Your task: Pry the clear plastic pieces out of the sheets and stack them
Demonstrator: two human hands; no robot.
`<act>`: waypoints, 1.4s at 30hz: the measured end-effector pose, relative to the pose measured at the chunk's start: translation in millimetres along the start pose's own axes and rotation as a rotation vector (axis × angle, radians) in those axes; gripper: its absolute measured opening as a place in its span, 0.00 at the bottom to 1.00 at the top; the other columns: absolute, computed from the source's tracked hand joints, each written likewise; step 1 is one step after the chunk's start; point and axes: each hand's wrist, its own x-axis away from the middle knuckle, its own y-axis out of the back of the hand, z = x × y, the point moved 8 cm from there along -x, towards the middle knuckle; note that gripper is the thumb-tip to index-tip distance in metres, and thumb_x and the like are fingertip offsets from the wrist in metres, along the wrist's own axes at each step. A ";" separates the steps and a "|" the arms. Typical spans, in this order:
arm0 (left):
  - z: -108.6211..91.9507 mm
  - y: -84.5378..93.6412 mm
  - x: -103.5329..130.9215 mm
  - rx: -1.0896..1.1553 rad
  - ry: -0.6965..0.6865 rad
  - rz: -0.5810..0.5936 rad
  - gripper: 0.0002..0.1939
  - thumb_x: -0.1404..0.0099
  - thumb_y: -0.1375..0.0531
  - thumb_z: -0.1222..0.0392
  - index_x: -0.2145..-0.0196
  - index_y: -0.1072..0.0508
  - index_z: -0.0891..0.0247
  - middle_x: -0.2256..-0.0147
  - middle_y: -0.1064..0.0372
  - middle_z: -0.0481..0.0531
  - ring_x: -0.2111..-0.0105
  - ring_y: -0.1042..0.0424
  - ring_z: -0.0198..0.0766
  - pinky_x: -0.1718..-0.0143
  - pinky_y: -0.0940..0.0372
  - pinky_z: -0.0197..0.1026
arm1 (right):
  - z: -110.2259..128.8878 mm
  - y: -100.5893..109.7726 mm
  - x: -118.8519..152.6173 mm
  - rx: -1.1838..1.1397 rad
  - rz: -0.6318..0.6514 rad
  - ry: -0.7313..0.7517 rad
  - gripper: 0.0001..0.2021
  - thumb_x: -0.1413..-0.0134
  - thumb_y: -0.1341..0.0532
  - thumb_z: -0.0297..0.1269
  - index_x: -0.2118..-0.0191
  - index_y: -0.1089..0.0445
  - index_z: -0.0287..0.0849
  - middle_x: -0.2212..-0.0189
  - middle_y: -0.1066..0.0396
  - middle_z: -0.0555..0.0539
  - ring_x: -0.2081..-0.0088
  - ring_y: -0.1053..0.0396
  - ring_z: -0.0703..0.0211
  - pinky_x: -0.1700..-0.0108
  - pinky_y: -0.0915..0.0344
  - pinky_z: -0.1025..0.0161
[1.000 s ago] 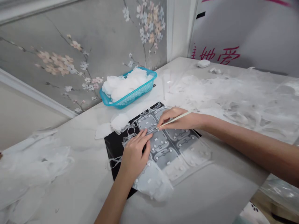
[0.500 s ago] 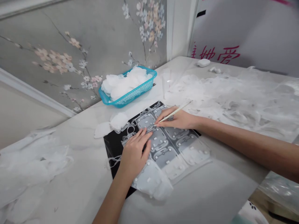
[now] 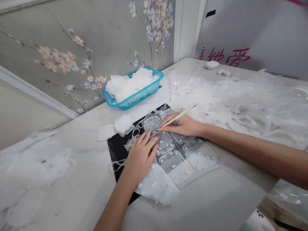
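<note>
A translucent sheet printed with grey rounded shapes and small white dots lies over a black mat. My left hand rests palm down on the sheet's left part, fingers stretched out. Between the fingers and thumb of my right hand is a slim pale pen-like tool, slanted with its low end at the sheet. That tip is too small to make out. Below my left hand a loose translucent piece hangs past the mat. Thin cut strips curl at the mat's left edge.
A blue basket heaped with white pieces stands at the back by the wall. Several white pieces lie left of the mat. Translucent scraps cover the table's right and left. A white rounded object sits at the far edge.
The view has shifted slightly. My left fingers have spread a little and edged along the sheet. My right hand keeps its grip on the tool at nearly the same spot.
</note>
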 end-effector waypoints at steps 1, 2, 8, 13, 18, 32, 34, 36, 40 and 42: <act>-0.3 0.2 -0.1 0.003 -0.004 -0.004 0.20 0.30 0.56 0.56 0.43 0.39 0.55 0.38 0.50 0.53 0.38 0.51 0.43 0.43 0.47 0.50 | 0.1 -0.2 -0.1 0.003 -0.001 0.005 0.11 0.49 0.38 0.40 0.66 0.25 0.36 0.69 0.25 0.43 0.69 0.30 0.60 0.67 0.34 0.64; -0.8 0.4 -0.3 0.005 -0.008 -0.008 0.20 0.30 0.56 0.56 0.43 0.39 0.55 0.38 0.49 0.53 0.39 0.51 0.43 0.43 0.47 0.50 | 0.1 -0.3 -0.3 0.007 -0.002 0.009 0.11 0.49 0.39 0.40 0.66 0.25 0.36 0.69 0.25 0.44 0.68 0.30 0.60 0.67 0.34 0.64; -2.2 0.5 -0.9 -0.005 -0.015 -0.015 0.20 0.30 0.56 0.57 0.43 0.39 0.55 0.39 0.49 0.53 0.39 0.50 0.42 0.43 0.46 0.50 | 5.4 -1.9 -1.6 0.055 -0.009 0.091 0.09 0.48 0.38 0.38 0.66 0.25 0.37 0.69 0.24 0.45 0.70 0.30 0.61 0.68 0.34 0.65; -2.3 0.9 -1.5 0.014 -0.017 -0.028 0.20 0.31 0.55 0.57 0.43 0.39 0.55 0.39 0.48 0.53 0.39 0.49 0.43 0.43 0.46 0.51 | 16.6 -0.6 -5.3 0.133 0.019 0.215 0.08 0.47 0.39 0.37 0.66 0.24 0.39 0.69 0.24 0.46 0.69 0.31 0.61 0.67 0.34 0.64; -0.6 1.6 -1.6 0.020 -0.005 -0.023 0.20 0.31 0.55 0.57 0.42 0.40 0.53 0.39 0.48 0.51 0.40 0.48 0.43 0.43 0.46 0.51 | 29.9 -0.5 -6.2 0.241 0.133 0.345 0.08 0.45 0.41 0.35 0.65 0.24 0.38 0.68 0.23 0.46 0.68 0.32 0.60 0.64 0.36 0.63; -0.2 -1.0 -0.2 0.034 0.010 0.009 0.21 0.30 0.56 0.55 0.42 0.41 0.52 0.38 0.50 0.50 0.39 0.50 0.42 0.42 0.48 0.52 | 24.2 26.7 -3.2 0.244 0.092 0.177 0.09 0.46 0.40 0.38 0.68 0.25 0.39 0.69 0.24 0.45 0.66 0.30 0.59 0.62 0.35 0.63; 0.5 -0.4 0.5 0.038 0.029 0.006 0.20 0.30 0.56 0.55 0.42 0.40 0.52 0.37 0.52 0.51 0.38 0.52 0.43 0.42 0.49 0.53 | 21.3 38.8 -3.2 0.179 -0.070 0.084 0.09 0.48 0.39 0.39 0.67 0.26 0.39 0.69 0.25 0.45 0.69 0.30 0.60 0.67 0.35 0.64; 2.8 0.8 1.4 0.044 0.063 -0.010 0.20 0.30 0.56 0.54 0.43 0.39 0.50 0.36 0.57 0.52 0.37 0.56 0.46 0.42 0.48 0.54 | 21.1 44.6 -1.9 0.127 -0.190 0.035 0.10 0.48 0.39 0.39 0.67 0.26 0.38 0.69 0.25 0.45 0.71 0.32 0.62 0.71 0.37 0.67; 6.2 -0.9 2.3 0.061 0.102 -0.001 0.20 0.31 0.55 0.52 0.43 0.40 0.47 0.35 0.60 0.55 0.36 0.59 0.50 0.43 0.48 0.57 | 25.6 23.1 -2.4 0.106 -0.071 0.058 0.09 0.48 0.39 0.38 0.67 0.26 0.36 0.72 0.26 0.45 0.73 0.33 0.63 0.73 0.38 0.67; 6.5 -2.0 2.4 0.060 0.104 0.009 0.20 0.31 0.56 0.52 0.43 0.40 0.48 0.36 0.58 0.57 0.37 0.58 0.50 0.44 0.48 0.58 | 26.4 10.5 -1.6 0.114 0.023 0.082 0.09 0.48 0.40 0.37 0.67 0.26 0.36 0.71 0.25 0.45 0.71 0.31 0.62 0.72 0.37 0.67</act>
